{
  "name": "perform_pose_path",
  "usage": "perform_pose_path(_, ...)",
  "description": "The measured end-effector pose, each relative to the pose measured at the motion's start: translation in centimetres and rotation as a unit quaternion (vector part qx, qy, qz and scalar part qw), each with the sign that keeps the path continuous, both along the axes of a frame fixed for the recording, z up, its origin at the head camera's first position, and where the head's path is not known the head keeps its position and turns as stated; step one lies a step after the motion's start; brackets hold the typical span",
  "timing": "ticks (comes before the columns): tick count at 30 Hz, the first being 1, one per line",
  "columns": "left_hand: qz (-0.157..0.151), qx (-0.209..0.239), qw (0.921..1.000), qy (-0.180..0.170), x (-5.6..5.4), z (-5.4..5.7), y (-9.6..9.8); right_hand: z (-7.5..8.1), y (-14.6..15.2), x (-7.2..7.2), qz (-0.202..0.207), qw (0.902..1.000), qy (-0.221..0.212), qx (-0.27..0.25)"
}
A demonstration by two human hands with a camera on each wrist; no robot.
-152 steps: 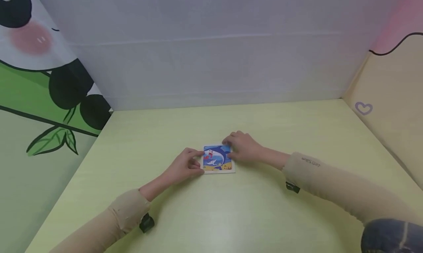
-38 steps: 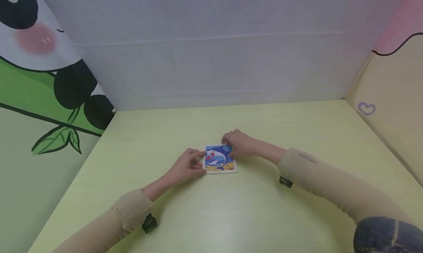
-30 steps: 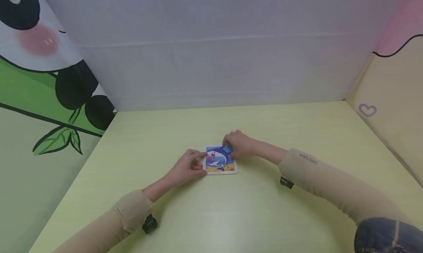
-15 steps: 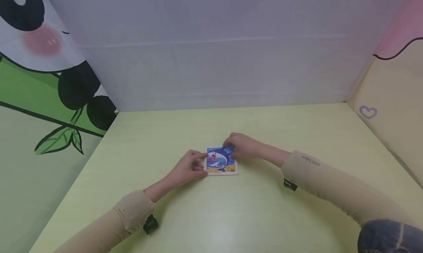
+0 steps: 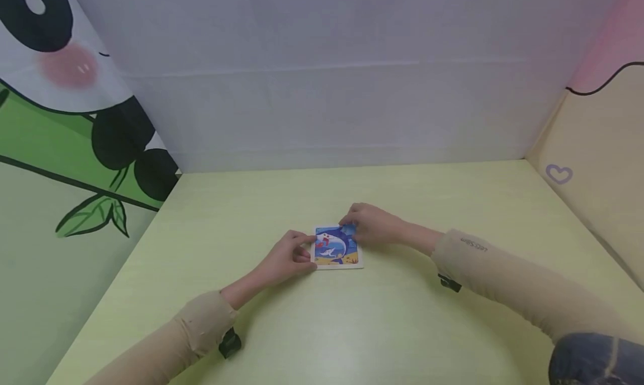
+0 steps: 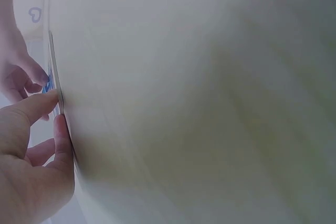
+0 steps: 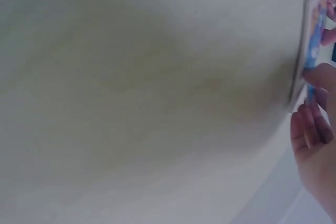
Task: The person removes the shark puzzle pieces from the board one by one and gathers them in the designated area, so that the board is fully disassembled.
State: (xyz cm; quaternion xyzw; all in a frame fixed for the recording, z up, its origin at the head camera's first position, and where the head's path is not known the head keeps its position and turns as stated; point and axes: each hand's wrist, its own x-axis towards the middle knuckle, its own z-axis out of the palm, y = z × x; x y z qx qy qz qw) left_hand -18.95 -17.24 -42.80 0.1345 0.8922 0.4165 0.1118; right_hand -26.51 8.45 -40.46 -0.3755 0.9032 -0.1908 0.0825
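Note:
A small square picture puzzle (image 5: 333,250) with a white border lies on the pale yellow table, showing a blue dolphin over yellow sand. My left hand (image 5: 282,257) holds its left side, index finger at the upper part of that edge and thumb at the near corner. At the far right corner my right hand (image 5: 376,224) pinches, thumb on the picture's right side and bent fingers over the top edge, hiding that corner. Seen edge-on, the puzzle (image 6: 55,69) is thin in the left wrist view. In the right wrist view, the thumb presses the puzzle's face (image 7: 316,40).
The table (image 5: 322,323) stretches around both hands. A grey-white wall panel (image 5: 327,111) stands behind it. Printed side panels flank it, the left one with a green leaf (image 5: 88,214), the right one with a purple heart (image 5: 559,174). Black wrist cameras (image 5: 230,343) hang under both sleeves.
Both hands stay at the same sides of the puzzle. The right hand's knuckles and wrist have shifted slightly over the far corner. The head view has moved a little.

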Motion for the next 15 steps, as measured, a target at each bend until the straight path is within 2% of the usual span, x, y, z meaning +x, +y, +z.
perform_pose_path(8,0.002,-0.006,1.0,0.003,0.0,-0.1,0.0,-1.5,2.8,0.4,-0.053,0.9941,-0.014,-0.094)
perform_pose_path(15,0.001,-0.006,0.9999,0.01,0.2,0.0,0.0,-1.5,5.7,0.2,-0.071,0.992,-0.029,-0.1)
